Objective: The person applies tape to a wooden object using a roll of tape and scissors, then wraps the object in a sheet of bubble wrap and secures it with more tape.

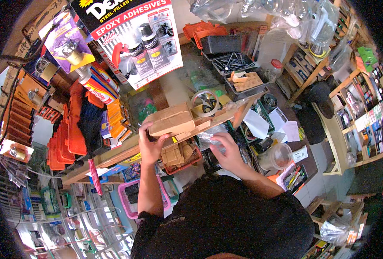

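My left hand [152, 144] grips the near left end of a closed brown cardboard box [172, 119], thumb on its near side and fingers at its left end. The box is on a wooden shelf ledge. To the right, my right hand [228, 150] is raised with thumb and fingers apart, beside a clear plastic wrapper [210, 139]; whether its fingertips touch the plastic I cannot tell. A roll of tape [205, 103] stands behind the box on the right, with scissors handles seen through its ring.
Black trays of screws or nails [233, 63] and of cardboard pieces [248, 81] stand at the back right. A red basket of flattened cardboard [180, 157] lies below the ledge. An epoxy adhesive pack [141, 45] hangs ahead; orange plastic cases [69, 129] are at left.
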Tool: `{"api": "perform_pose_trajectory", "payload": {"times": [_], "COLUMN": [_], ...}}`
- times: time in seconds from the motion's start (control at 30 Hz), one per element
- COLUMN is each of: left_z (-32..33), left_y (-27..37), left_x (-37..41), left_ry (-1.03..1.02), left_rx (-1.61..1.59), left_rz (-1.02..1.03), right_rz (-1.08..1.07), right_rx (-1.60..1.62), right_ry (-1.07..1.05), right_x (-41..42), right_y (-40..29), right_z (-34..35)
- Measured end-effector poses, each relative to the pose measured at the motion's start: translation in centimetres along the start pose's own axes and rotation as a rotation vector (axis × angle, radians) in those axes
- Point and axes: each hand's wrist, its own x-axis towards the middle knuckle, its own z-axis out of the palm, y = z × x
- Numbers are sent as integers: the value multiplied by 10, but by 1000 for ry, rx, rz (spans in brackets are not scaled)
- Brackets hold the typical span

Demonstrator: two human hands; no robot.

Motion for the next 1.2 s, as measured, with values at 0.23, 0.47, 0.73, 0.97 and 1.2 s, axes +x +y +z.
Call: {"api": "perform_pose_trajectory", "payload": {"times": [0.23, 0.47, 0.73, 0.97, 1.2], "left_z": [-2, -5, -2, 1, 19], "left_y": [-6, 4, 7, 12, 6], "left_x": [-3, 2, 12, 11, -39], "left_ry": [22, 73, 100, 153, 433], "left_rx": [3, -81, -32, 241, 616], "left_rz": [-41, -102, -230, -5, 439], "right_rz": [278, 239, 368, 369, 359], "right_rx": [73, 173, 112, 105, -48], "right_ry": [-25, -73, -138, -234, -444], "right_x": [-50, -59, -70, -81, -95], "right_y": [57, 80, 90, 107, 131], "right_z": [0, 18, 2, 10, 17]}}
